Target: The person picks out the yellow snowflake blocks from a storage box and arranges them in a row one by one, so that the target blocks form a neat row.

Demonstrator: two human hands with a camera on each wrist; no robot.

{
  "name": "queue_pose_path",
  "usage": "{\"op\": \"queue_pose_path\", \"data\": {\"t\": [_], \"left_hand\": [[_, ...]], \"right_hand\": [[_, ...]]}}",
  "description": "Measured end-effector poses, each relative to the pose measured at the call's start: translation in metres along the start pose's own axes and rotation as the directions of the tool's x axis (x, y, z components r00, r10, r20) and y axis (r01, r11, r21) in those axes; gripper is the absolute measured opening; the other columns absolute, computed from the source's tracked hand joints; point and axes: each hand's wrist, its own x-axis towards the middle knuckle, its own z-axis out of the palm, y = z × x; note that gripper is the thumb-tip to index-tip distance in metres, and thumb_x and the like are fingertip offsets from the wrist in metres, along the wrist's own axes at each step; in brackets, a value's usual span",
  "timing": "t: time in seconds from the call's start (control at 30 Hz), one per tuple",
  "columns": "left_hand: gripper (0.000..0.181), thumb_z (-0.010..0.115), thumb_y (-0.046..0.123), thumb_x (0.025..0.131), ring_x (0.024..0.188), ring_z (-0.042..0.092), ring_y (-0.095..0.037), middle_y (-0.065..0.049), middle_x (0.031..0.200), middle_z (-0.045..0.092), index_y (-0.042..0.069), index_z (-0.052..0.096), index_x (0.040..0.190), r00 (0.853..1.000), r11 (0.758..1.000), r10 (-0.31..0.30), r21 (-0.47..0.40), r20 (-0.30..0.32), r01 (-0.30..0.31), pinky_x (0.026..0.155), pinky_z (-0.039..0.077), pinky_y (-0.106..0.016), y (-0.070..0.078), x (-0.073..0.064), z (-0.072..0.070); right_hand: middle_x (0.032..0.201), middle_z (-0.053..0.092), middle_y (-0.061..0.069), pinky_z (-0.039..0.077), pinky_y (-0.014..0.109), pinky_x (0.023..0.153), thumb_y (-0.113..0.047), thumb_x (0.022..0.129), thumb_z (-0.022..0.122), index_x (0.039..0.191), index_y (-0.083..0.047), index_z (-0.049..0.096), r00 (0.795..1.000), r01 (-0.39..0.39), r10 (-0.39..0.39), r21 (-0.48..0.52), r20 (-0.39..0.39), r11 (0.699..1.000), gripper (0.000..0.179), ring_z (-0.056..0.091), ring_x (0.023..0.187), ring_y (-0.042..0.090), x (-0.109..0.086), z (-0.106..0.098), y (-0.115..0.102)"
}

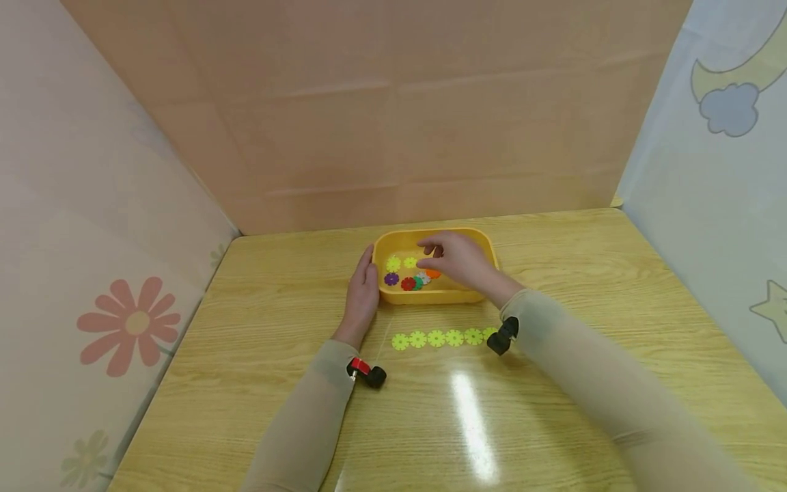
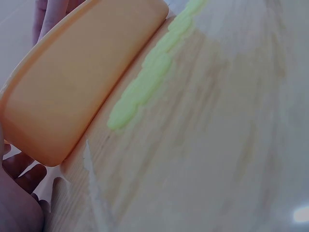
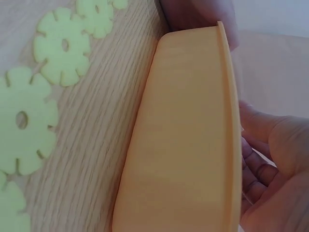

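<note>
A yellow plastic tray [image 1: 439, 297] stands on the table with several flower-shaped notched discs inside: yellow-green discs [image 1: 393, 264], a purple disc [image 1: 391, 279], a red disc [image 1: 408, 283], and green, white and orange ones. My left hand [image 1: 361, 295] rests along the tray's left end, fingers touching its outer wall. Over the right part of the tray hovers my right hand [image 1: 458, 258], thumb and fingers apart and loosely bent, with nothing visible between them. It hides some of the tray's inside. In front lies a row of yellow-green discs [image 1: 436, 338], its right end partly covered by the right wrist camera.
Both wrists carry small black cameras, the left camera [image 1: 375, 377] near the row's left end. A brown backdrop [image 1: 393, 137] rises behind the table [image 1: 277, 307]. Printed side panels flank it, with a pink flower [image 1: 136, 324] on the left panel.
</note>
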Motion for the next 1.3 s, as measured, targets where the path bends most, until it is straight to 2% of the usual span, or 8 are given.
{"op": "queue_pose_path", "data": {"t": [0.47, 0.57, 0.77, 1.0, 1.3], "left_hand": [[0.058, 0.032, 0.038, 0.12, 0.165, 0.028, -0.024, 0.002, 0.179, 0.033, 0.026, 0.031, 0.177, 1.0, 1.0, -0.002, 0.01, -0.014, 0.002, 0.135, 0.024, -0.047, 0.001, -0.001, 0.0], [0.057, 0.032, 0.039, 0.12, 0.165, 0.028, -0.023, 0.003, 0.179, 0.033, 0.028, 0.031, 0.177, 1.0, 1.0, -0.007, 0.011, -0.013, 0.007, 0.135, 0.024, -0.046, 0.001, -0.001, 0.0], [0.059, 0.031, 0.038, 0.12, 0.165, 0.028, -0.025, 0.001, 0.179, 0.033, 0.024, 0.031, 0.177, 1.0, 1.0, 0.004, -0.004, -0.006, -0.004, 0.135, 0.024, -0.048, 0.001, -0.002, -0.001], [0.059, 0.032, 0.04, 0.119, 0.165, 0.028, -0.023, 0.002, 0.179, 0.033, 0.026, 0.031, 0.177, 1.0, 1.0, -0.008, -0.006, -0.006, 0.008, 0.134, 0.024, -0.047, 0.0, -0.001, -0.001], [0.063, 0.03, 0.044, 0.118, 0.165, 0.027, -0.024, 0.002, 0.179, 0.032, 0.024, 0.03, 0.177, 1.0, 1.0, -0.005, -0.001, -0.006, 0.005, 0.135, 0.023, -0.047, -0.002, 0.001, 0.0]], "right_hand": [[0.117, 0.076, 0.01, 0.057, 0.047, 0.095, -0.024, 0.101, 0.084, 0.141, -0.003, 0.074, 0.998, -0.057, 0.055, 0.038, 0.033, 0.998, 0.047, 0.067, 0.103, 0.029, 0.024, 0.017, 0.011], [0.115, 0.076, 0.01, 0.057, 0.047, 0.096, -0.023, 0.1, 0.085, 0.14, -0.003, 0.075, 0.998, -0.061, 0.06, 0.046, 0.035, 0.997, 0.046, 0.067, 0.103, 0.029, 0.028, 0.02, 0.014], [0.113, 0.075, 0.01, 0.057, 0.047, 0.096, -0.022, 0.099, 0.085, 0.138, -0.002, 0.075, 0.998, -0.056, 0.054, 0.043, 0.043, 0.998, 0.045, 0.067, 0.104, 0.029, 0.033, 0.025, 0.018], [0.111, 0.076, 0.01, 0.058, 0.047, 0.096, -0.023, 0.1, 0.085, 0.138, -0.002, 0.075, 0.996, -0.062, 0.06, 0.03, 0.062, 0.998, 0.045, 0.068, 0.102, 0.028, 0.038, 0.03, 0.022], [0.115, 0.077, 0.012, 0.057, 0.047, 0.101, -0.023, 0.099, 0.086, 0.139, -0.003, 0.075, 0.993, -0.079, 0.078, 0.002, 0.093, 0.997, 0.046, 0.068, 0.105, 0.029, 0.043, 0.034, 0.026]]}}
